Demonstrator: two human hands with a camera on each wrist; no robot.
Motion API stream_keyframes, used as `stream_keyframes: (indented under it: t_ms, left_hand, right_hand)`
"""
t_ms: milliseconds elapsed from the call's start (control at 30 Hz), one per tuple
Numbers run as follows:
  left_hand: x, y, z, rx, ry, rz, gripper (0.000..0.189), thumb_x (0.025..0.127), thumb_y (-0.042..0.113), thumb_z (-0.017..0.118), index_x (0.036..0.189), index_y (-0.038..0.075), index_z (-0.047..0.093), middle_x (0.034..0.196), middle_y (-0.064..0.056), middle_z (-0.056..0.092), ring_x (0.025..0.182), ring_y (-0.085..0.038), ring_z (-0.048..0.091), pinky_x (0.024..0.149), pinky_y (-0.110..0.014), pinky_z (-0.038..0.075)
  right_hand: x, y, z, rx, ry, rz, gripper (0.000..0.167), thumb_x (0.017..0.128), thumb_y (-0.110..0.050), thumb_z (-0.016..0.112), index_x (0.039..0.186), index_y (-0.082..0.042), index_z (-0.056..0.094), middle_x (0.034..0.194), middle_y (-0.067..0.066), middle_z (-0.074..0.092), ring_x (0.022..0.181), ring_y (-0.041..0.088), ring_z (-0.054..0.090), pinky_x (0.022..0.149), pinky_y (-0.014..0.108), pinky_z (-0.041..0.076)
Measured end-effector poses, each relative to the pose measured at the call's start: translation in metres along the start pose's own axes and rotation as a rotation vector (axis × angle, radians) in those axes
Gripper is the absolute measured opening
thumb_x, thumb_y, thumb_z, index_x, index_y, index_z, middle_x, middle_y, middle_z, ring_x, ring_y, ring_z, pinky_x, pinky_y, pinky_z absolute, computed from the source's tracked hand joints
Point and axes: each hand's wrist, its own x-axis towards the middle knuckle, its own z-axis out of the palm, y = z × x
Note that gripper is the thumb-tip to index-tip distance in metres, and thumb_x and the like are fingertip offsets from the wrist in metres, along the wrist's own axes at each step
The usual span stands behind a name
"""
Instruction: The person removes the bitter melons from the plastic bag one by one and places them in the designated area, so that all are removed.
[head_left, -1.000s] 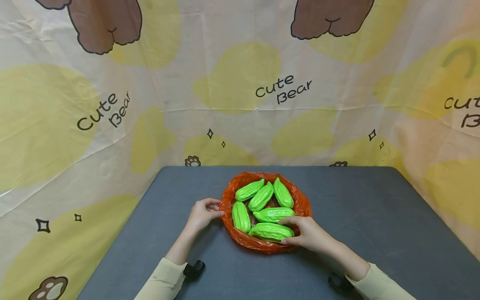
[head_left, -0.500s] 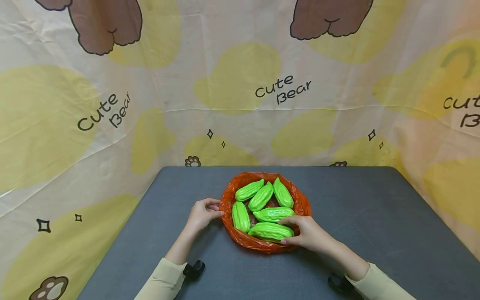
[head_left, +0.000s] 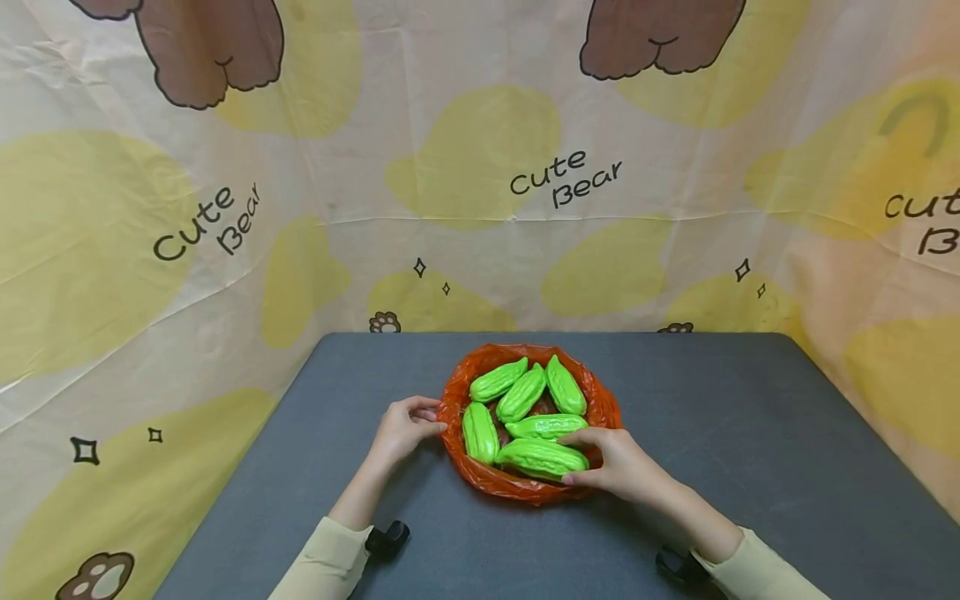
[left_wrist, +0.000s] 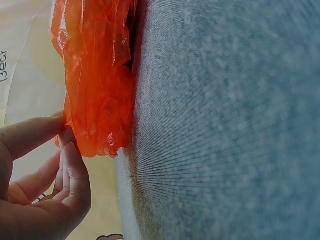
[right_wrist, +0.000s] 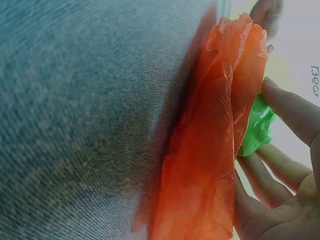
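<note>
A red plastic bag point(head_left: 454, 457), its rim rolled open into a round shape, stands on the dark table and holds several bright green bitter melons point(head_left: 495, 381). At the bag's left side, my left hand point(head_left: 405, 431) pinches the rim between thumb and fingers; the left wrist view shows the thin red plastic point(left_wrist: 100, 85) caught there. My right hand point(head_left: 618, 467) reaches over the right front rim and grips the right end of the nearest bitter melon point(head_left: 536, 458). In the right wrist view, part of that bitter melon point(right_wrist: 257, 127) shows between thumb and fingers, the rest behind the bag.
The dark grey table point(head_left: 720, 425) extends on both sides of the bag. Behind it hangs a cloth backdrop point(head_left: 465, 183) with yellow patches and printed lettering. Black straps point(head_left: 388, 540) sit at both wrists.
The nearest bitter melon has risen slightly, its middle now higher against the one behind it. My right hand has shifted up a little with it; my left hand stays at the rim.
</note>
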Motion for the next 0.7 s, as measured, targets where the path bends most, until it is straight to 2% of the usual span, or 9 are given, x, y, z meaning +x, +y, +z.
stream_keyframes:
  t_ms: [133,300,700]
  left_hand:
    - [0.000,0.000,0.000,0.005,0.002,-0.003,0.035,0.074,0.009,0.080,0.107,0.004,0.070,0.082,-0.006,0.067,0.070,-0.013,0.062,0.062,-0.026,0.050]
    - [-0.001,0.000,-0.001,-0.003,0.001,-0.015,0.035,0.073,0.009,0.080,0.107,0.006,0.070,0.081,-0.005,0.067,0.070,-0.013,0.062,0.063,-0.026,0.051]
    - [0.000,-0.001,-0.001,-0.024,-0.004,0.003,0.037,0.073,0.009,0.081,0.107,0.001,0.069,0.083,-0.007,0.068,0.070,-0.014,0.063,0.064,-0.028,0.053]
  right_hand:
    - [-0.001,-0.004,-0.004,0.021,0.020,0.021,0.044,0.076,-0.038,0.078,0.113,-0.016,0.067,0.106,-0.006,0.069,0.095,0.010,0.065,0.082,0.034,0.052]
    - [-0.001,-0.007,-0.008,0.054,0.042,0.066,0.045,0.075,-0.038,0.079,0.112,-0.015,0.067,0.103,-0.005,0.069,0.093,0.011,0.065,0.078,0.029,0.053]
    - [-0.003,-0.005,-0.016,0.083,0.092,0.141,0.048,0.074,-0.041,0.078,0.113,-0.016,0.065,0.105,-0.001,0.069,0.093,0.017,0.066,0.072,0.027,0.053]
